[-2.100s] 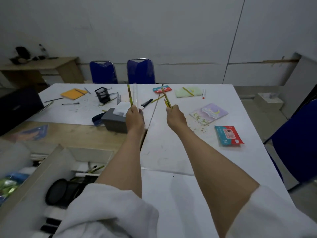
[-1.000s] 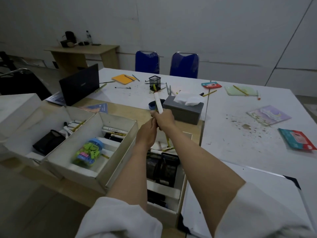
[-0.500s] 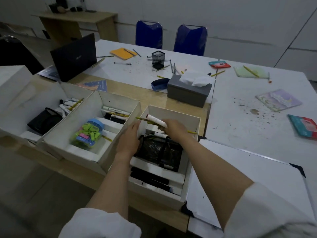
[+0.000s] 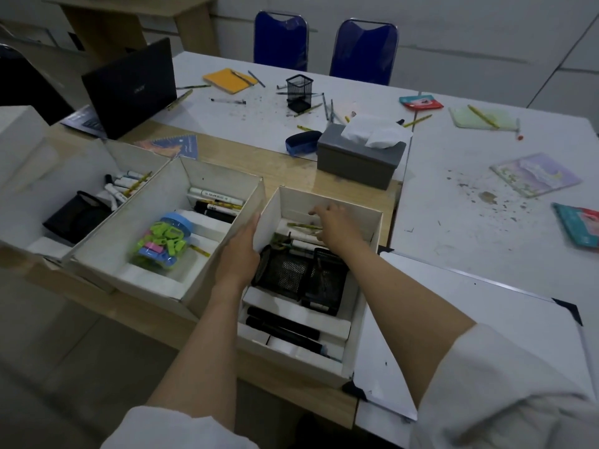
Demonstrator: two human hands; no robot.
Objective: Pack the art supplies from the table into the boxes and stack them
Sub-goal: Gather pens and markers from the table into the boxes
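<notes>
Three open white boxes stand in a row on the wooden table. The right hand (image 4: 334, 223) reaches down into the far end of the rightmost box (image 4: 364, 280), fingers loosely spread and bent over a yellow pencil (image 4: 303, 225) and some white markers lying there; whether the fingertips pinch anything I cannot tell. The left hand (image 4: 238, 254) rests against the left wall of that same box, fingers straight along the cardboard, thumb side toward the wall. Inside this box, nearer than the right hand, sits a black mesh desk organiser (image 4: 299, 275), and nearer still lie black markers (image 4: 282, 325) on a white insert. The middle box (image 4: 223, 179) holds a clear jar with a blue lid (image 4: 163, 243) full of green and pink erasers, with markers at its far end. The left box (image 4: 19, 202) holds a black pouch (image 4: 76, 215) and more white markers. Farther off, on the white tables, supplies lie scattered: a black mesh pen cup (image 4: 299, 92), an orange notebook (image 4: 229, 80), loose pencils and pens, a grey tissue box (image 4: 359, 157), a blue stapler-like item (image 4: 303, 142), a pastel notebook (image 4: 534, 173) at the right. An open black laptop (image 4: 129, 89) stands at the far left, and two blue chairs (image 4: 324, 47) are pushed in at the far side.
</notes>
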